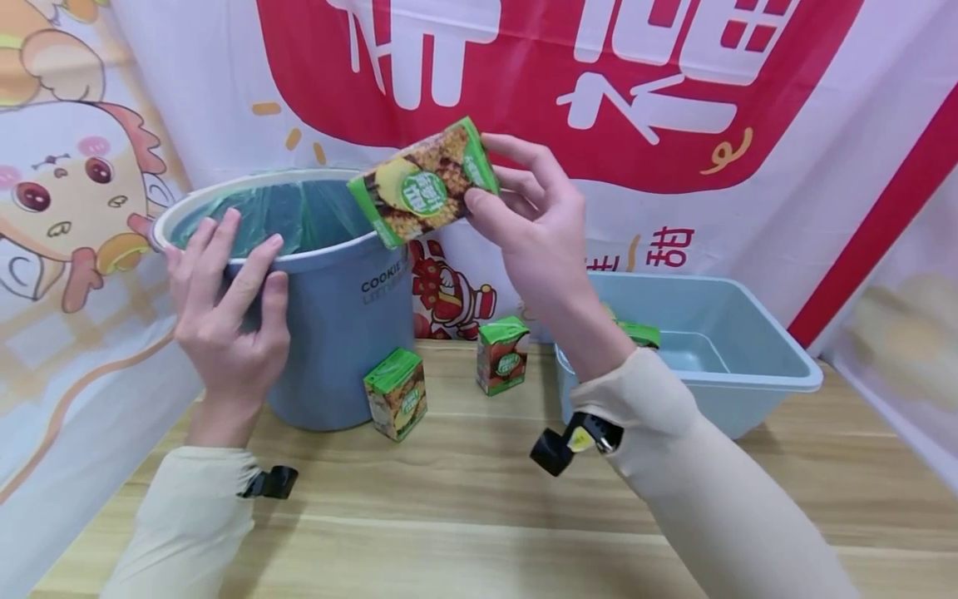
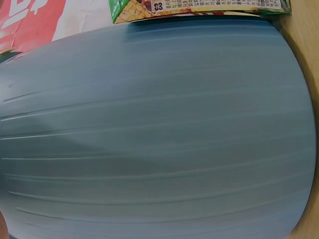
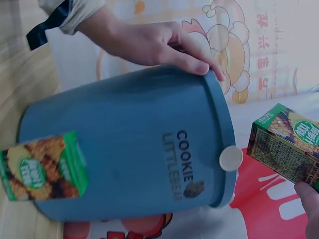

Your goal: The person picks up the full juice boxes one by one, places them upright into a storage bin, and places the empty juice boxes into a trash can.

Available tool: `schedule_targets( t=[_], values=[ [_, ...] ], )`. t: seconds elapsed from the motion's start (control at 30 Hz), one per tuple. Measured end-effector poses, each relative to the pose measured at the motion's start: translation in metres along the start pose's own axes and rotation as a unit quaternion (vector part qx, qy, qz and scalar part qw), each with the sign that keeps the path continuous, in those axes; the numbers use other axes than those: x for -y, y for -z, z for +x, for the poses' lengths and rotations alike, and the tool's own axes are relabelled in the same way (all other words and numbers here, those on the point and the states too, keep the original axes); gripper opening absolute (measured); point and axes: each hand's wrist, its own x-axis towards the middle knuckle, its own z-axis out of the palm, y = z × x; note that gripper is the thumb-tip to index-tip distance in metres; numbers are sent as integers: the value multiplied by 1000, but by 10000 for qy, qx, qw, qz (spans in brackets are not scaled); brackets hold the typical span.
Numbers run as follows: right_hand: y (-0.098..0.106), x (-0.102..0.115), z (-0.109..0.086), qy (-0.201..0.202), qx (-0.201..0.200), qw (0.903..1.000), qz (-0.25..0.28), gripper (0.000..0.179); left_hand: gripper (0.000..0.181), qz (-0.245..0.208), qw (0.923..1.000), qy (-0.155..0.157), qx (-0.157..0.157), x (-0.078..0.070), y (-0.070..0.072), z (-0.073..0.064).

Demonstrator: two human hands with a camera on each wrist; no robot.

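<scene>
My right hand (image 1: 535, 216) pinches a small juice carton (image 1: 427, 187) with green ends by one end, tilted, in the air at the right of the bin's mouth. The blue round bin (image 1: 337, 324) has a pale rim and a translucent green liner (image 1: 273, 218) inside. On the near left part of that rim rests my left hand (image 1: 228, 308), fingers spread and mostly straight. In the right wrist view, the held carton (image 3: 289, 142) is level with the rim, apart from it. The left wrist view is filled by the bin's side (image 2: 164, 129).
A juice carton (image 1: 397, 395) stands against the bin's base on the wooden table (image 1: 419, 516); another carton (image 1: 503, 356) stands farther right. The light blue basin (image 1: 756, 380) at the right contains a green-topped carton (image 1: 639, 334), partly behind my right arm. A printed cloth (image 1: 479, 150) hangs behind.
</scene>
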Motion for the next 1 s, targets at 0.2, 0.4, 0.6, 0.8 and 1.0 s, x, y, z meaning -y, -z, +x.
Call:
schedule_targets(
  t=[0.2,0.4,0.6,0.8,1.0],
  values=[
    [-22,-4,11,175,66,9998,-22,43,33,4,10000,66,-20,-3,-1,0],
    [-47,-9,19,499,286,9969,-530,46,34,18,9999,153,-66,-7,0,0],
    [-65,-14,23,571,597,9908,-1075,48,36,34,9998,174,-61,-6,-3,-1],
    [-76,-26,29,598,850,9746,-1986,50,35,-16,9999,99,-136,-5,-4,-1],
    [-81,-39,34,521,1041,9598,-2555,51,35,-48,9998,111,-168,-8,-4,-1]
  ],
)
